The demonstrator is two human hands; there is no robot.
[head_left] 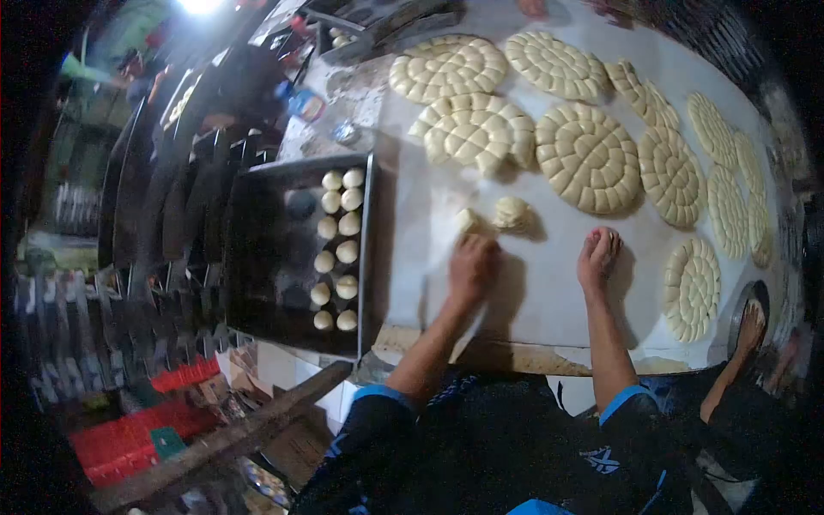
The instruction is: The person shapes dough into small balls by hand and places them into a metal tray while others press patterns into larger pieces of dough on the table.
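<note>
My left hand (pixel 475 260) is on the white worktop, its fingertips closed against a small piece of dough (pixel 466 221). A lumpy stack of dough pieces (pixel 513 215) sits just to the right of that piece. Farther right, my right hand (pixel 600 251) rests low over the worktop with its fingers curled in; whatever is under them is hidden. Beyond both hands lies a large round of dough (pixel 588 159), scored into many segments. Beside it is another scored round (pixel 481 133) with a ragged lower edge.
A dark baking tray (pixel 270 249) with two columns of dough balls (pixel 347 251) stands left of the worktop (pixel 532 300). More scored rounds (pixel 692 290) spread along the right. A bottle (pixel 302 105) stands at the back left. Another person's hand (pixel 751 324) is at the right edge.
</note>
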